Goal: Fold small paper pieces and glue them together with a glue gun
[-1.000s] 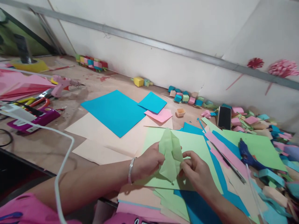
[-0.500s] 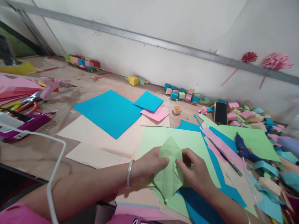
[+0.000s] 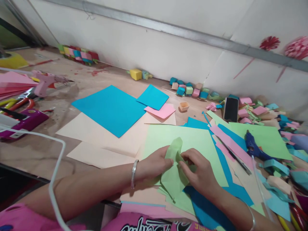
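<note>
Head view: left hand (image 3: 154, 163) and right hand (image 3: 198, 175) both pinch a folded green paper (image 3: 174, 175) between fingertips, low over a green sheet (image 3: 192, 138) at the table's near edge. Blue glue gun (image 3: 252, 148) lies right; phone (image 3: 231, 109) beyond.

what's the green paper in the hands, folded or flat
Folded: the green paper shows creases and overlapping flaps, pinched between the left hand and right hand.
</note>
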Available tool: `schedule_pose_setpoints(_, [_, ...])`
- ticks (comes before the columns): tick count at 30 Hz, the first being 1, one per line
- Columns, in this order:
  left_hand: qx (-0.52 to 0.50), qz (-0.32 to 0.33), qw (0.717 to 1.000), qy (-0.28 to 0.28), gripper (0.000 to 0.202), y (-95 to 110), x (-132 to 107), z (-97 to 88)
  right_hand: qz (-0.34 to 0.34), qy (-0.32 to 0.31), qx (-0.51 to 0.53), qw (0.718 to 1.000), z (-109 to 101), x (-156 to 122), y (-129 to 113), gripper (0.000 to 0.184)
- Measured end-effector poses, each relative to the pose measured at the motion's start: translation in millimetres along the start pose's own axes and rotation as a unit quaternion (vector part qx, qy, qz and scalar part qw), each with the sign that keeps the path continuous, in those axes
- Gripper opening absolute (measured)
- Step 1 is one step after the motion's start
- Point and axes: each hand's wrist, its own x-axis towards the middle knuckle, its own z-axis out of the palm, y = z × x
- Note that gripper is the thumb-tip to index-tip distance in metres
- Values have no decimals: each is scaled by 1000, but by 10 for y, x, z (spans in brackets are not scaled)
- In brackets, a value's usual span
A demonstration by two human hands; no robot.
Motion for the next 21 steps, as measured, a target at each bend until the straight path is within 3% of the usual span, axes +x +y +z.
schedule_pose_setpoints(5, [59,16,998,-7,38,4,1,-11,-24,-8,13,1000,-10,-36,-14,10])
schedule_pose_setpoints(9, [126,60,990,-4,32,-16,12,-36,-21,-1,3,1000,2,-41,10,11])
schedule_pose_setpoints(13, [152,38,987,-21,27,14,-14,-31,74,45,10,996,13,-28,16,9])
schedule_pose_setpoints(17, [145,37,988,-36,27,74,-43,-25,158,33,134,978,-7,9,17,35])
schedule_pose_setpoints(21, [158,10,987,-27,27,82,-25,-39,122,-11,124,985,-43,40,0,9])
